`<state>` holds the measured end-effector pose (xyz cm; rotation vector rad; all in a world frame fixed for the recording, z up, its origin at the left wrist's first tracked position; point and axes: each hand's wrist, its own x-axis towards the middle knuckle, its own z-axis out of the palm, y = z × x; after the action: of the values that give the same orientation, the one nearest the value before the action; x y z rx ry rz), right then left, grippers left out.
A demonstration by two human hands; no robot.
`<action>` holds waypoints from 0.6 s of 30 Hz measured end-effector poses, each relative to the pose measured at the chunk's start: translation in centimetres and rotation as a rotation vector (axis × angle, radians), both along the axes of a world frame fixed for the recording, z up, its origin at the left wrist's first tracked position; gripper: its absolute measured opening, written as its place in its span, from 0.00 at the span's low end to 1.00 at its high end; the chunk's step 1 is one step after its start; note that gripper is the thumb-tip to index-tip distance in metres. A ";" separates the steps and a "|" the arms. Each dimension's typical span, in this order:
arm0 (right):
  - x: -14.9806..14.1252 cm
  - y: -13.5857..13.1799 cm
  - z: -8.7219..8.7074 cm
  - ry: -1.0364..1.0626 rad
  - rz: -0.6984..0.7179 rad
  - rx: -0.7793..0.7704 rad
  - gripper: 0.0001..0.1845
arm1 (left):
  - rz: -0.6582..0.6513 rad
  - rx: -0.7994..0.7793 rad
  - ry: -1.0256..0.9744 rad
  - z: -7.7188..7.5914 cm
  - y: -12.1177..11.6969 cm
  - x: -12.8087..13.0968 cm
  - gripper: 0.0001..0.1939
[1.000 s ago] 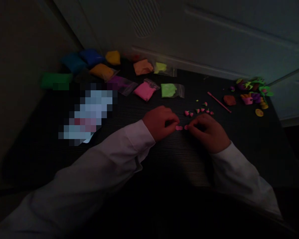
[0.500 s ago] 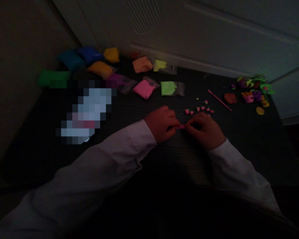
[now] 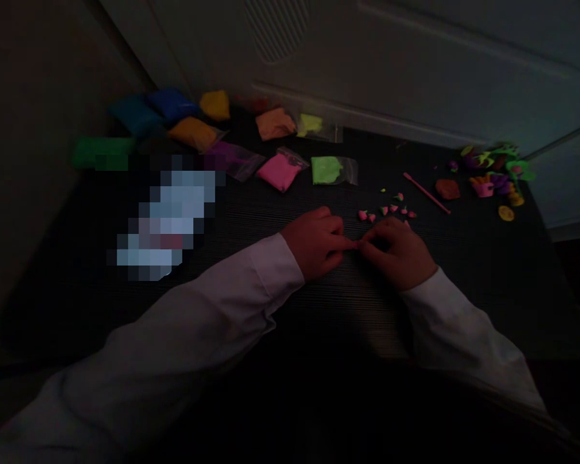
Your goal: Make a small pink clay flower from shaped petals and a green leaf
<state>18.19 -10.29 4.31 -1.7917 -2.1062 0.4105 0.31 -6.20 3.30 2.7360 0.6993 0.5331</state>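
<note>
Head view is showing your left hand (image 3: 314,243) and right hand (image 3: 399,254) meeting at a tiny pink piece of clay-like material (image 3: 357,245), lying between their fingers, low over the dark wood-grained tabletop (image 3: 251,216). Small pink-and-green strawberry-shaped pieces (image 3: 362,215) are sitting just beyond, on the far side. Your left forefinger is pointing straight at the piece; your right thumb and forefinger are meeting beside it, but you cannot tell whether either hand is gripping. It is probably feeling light, soft and easily dented, so pinching its outer edges gently is seeming safest.
</note>
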 end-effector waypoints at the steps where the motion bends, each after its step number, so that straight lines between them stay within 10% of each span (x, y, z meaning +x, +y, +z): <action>1: 0.0 0.0 0.0 -0.003 -0.003 0.006 0.07 | 0.003 0.008 0.008 0.0 0.0 0.0 0.15; 18: 0.0 -0.5 0.8 0.050 0.107 0.048 0.09 | 0.021 0.041 0.054 0.0 -0.2 0.0 0.15</action>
<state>18.16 -10.75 5.14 -1.6308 -2.1649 0.4248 0.29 -6.40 3.29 2.7936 0.7385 0.4843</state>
